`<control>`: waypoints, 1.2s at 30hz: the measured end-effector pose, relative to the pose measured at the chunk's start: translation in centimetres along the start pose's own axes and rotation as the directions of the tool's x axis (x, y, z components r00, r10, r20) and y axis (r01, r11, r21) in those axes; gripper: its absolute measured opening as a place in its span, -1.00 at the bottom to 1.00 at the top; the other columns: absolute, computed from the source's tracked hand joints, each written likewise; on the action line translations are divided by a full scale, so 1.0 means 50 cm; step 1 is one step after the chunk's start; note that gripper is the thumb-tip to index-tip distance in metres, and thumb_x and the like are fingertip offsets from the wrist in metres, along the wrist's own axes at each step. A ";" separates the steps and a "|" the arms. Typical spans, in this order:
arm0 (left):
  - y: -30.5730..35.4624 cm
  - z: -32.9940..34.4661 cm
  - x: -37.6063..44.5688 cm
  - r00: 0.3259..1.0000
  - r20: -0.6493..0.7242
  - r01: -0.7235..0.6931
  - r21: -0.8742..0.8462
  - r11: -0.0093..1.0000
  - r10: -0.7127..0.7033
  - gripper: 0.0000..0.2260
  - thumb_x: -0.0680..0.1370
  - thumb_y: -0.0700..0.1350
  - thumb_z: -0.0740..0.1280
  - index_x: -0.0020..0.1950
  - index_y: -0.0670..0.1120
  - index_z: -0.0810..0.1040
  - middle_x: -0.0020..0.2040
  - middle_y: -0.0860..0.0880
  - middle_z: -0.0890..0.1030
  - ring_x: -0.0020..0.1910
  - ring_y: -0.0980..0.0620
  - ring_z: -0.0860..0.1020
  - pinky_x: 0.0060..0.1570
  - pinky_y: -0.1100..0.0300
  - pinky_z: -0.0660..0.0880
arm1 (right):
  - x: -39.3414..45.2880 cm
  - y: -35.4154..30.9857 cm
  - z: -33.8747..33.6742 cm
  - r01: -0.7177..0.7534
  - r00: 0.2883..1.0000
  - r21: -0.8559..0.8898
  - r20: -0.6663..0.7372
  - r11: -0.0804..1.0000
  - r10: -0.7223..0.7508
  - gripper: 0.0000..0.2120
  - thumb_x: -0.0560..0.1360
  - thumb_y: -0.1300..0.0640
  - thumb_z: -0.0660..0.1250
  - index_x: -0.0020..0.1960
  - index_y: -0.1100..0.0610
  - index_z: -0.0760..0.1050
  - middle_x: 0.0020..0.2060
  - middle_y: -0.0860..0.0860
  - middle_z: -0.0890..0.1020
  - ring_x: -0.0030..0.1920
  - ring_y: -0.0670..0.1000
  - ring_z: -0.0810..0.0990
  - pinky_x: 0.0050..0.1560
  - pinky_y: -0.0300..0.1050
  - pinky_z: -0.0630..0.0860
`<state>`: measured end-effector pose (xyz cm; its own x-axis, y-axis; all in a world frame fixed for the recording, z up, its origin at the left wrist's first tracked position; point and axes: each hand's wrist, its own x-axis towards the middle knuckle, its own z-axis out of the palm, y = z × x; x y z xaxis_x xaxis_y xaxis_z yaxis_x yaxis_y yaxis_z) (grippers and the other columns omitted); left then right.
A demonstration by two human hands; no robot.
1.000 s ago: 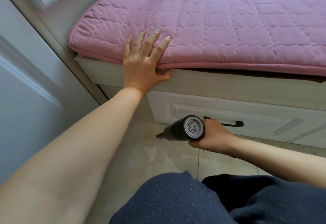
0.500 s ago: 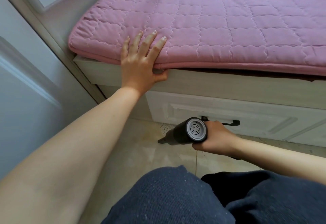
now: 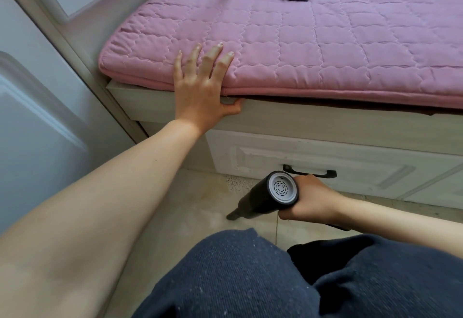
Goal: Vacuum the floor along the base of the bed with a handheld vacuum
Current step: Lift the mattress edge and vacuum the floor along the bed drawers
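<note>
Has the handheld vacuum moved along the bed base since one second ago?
Yes. Against the black drawer handle, the handheld vacuum in the right hand has shifted to the right, its rear end now under the handle's left end.

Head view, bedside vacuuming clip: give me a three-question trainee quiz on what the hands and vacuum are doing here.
1. True or false: the right hand grips the handheld vacuum.
2. Where does the left hand rest?
A. on the drawer handle
B. on the pink mattress pad at the bed's edge
C. on the floor
3. Fill in: the vacuum's nozzle points down at the ____.

Key: 1 true; 2 B; 3 floor.
</note>
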<state>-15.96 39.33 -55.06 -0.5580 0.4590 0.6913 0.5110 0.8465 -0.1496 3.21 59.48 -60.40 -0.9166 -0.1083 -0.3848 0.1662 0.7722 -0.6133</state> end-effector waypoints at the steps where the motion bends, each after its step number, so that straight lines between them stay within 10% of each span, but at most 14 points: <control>1: 0.001 -0.002 0.000 1.000 0.014 0.003 0.008 1.000 -0.003 -0.25 0.35 0.33 0.25 0.46 -0.03 0.41 0.46 -0.09 0.42 0.43 -0.28 0.36 0.37 -0.37 0.22 | 0.000 0.001 0.000 0.005 1.000 0.002 0.012 1.000 -0.005 -0.71 0.16 0.06 0.42 -0.15 0.11 0.57 -0.23 0.03 0.68 -0.15 0.07 0.65 -0.17 0.03 0.58; 7: 0.030 -0.009 0.021 0.996 0.035 -0.083 0.002 0.997 0.083 -0.24 0.35 0.34 0.20 0.48 -0.01 0.39 0.47 -0.13 0.43 0.41 -0.33 0.38 0.33 -0.43 0.24 | -0.018 -0.003 -0.007 0.002 0.999 -0.003 0.035 1.000 -0.002 -0.78 0.20 0.13 0.45 -0.45 0.00 0.40 -0.52 -0.13 0.48 -0.49 -0.21 0.41 -0.46 -0.36 0.29; 12: 0.052 0.005 0.027 0.995 -0.008 -0.099 0.025 0.995 0.099 -0.24 0.35 0.34 0.26 0.49 0.04 0.39 0.46 -0.08 0.44 0.42 -0.30 0.39 0.34 -0.41 0.25 | -0.004 0.013 -0.020 0.022 0.999 -0.077 0.034 0.997 -0.020 -0.79 0.21 0.04 0.42 -0.17 0.07 0.54 -0.26 -0.01 0.66 -0.21 0.01 0.63 -0.21 0.01 0.56; 36: 0.052 0.042 0.020 0.984 -0.157 -0.081 0.027 0.996 0.084 -0.35 0.42 0.30 0.27 0.45 0.05 0.48 0.39 -0.02 0.52 0.38 -0.22 0.45 0.35 -0.28 0.31 | 0.079 0.061 -0.005 0.131 0.987 -0.055 -0.089 0.990 -0.136 -0.67 0.28 0.08 0.49 0.03 0.03 0.57 -0.15 -0.01 0.68 -0.12 0.01 0.64 -0.09 0.00 0.59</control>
<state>-16.52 42.56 -56.25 -0.4037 0.4806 0.7785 0.5369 0.8135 -0.2237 0.01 61.60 -63.61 -0.9594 -0.1562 -0.2350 0.0241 0.7846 -0.6196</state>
